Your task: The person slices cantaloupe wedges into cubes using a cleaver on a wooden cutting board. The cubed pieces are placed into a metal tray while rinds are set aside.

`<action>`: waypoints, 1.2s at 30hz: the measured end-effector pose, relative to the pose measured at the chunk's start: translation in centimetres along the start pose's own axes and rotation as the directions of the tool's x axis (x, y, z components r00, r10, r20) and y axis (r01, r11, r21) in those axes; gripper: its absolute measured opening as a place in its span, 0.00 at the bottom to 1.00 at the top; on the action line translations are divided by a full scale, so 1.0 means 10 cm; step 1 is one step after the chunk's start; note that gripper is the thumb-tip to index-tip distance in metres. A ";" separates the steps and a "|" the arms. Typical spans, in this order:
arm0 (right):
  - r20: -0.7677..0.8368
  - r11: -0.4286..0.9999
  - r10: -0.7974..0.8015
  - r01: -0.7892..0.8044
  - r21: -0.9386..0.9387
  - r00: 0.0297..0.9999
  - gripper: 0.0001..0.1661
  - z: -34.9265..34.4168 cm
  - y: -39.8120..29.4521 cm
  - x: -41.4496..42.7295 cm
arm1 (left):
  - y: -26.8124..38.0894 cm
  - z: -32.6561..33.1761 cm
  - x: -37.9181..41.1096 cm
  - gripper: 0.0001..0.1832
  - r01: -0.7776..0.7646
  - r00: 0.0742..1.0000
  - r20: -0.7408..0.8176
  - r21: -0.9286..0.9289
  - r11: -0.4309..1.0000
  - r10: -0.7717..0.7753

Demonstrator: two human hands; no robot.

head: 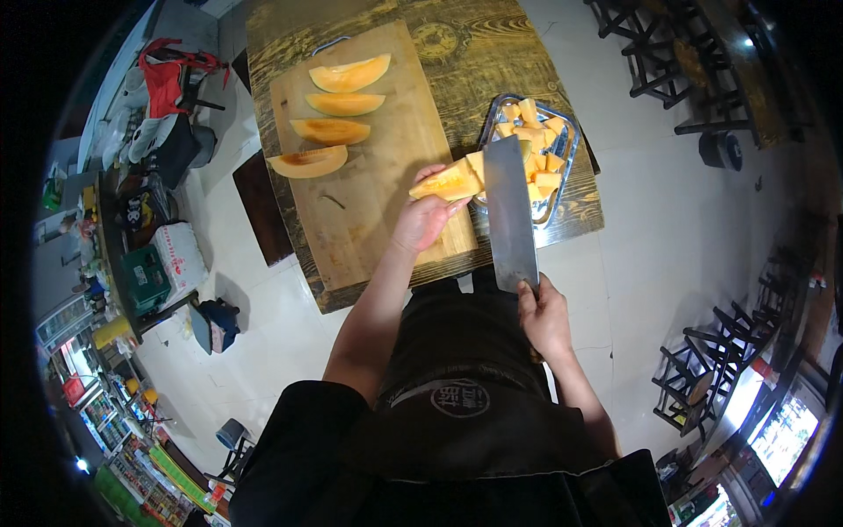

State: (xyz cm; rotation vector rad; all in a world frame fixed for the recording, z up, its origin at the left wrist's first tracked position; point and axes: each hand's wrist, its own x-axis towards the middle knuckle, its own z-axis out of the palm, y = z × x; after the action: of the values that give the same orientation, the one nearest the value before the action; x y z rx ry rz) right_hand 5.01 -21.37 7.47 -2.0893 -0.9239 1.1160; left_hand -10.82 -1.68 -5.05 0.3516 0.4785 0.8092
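My left hand grips a wedge of orange-fleshed melon over the right edge of a wooden cutting board. The wedge's far end is cut across and partly hidden behind the blade. In my right hand is the handle of a broad cleaver, its blade beside the wedge and over the left part of a metal tray. Melon chunks lie piled in that tray. Several uncut melon wedges rest in a column on the board's left side.
The board and tray stand on a dark-grained wooden table. A small curved scrap lies on the board. Stools and a grey bin stand to the right. At left are a green crate and a chair.
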 end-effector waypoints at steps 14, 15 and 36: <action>0.090 0.951 0.217 -0.231 0.205 0.972 0.10 -0.29 0.08 0.07 | -0.08 0.07 0.06 0.29 0.035 0.999 -0.018 0.032 0.999 -0.035; 0.099 0.953 0.219 -0.235 0.192 0.971 0.10 -0.30 0.06 0.06 | -0.07 0.06 0.05 0.30 0.040 0.999 -0.024 0.025 0.999 -0.040; 0.244 0.967 -0.032 0.092 -0.238 0.969 0.10 0.23 0.00 0.03 | 0.28 -0.71 -0.87 0.28 0.093 0.844 -0.432 0.700 0.708 0.317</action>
State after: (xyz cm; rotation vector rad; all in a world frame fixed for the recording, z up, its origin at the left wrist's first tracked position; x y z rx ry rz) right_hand 3.18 -20.72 6.27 -2.1341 -1.2947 1.2950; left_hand -21.42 -5.66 -7.32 0.8915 1.3231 0.8204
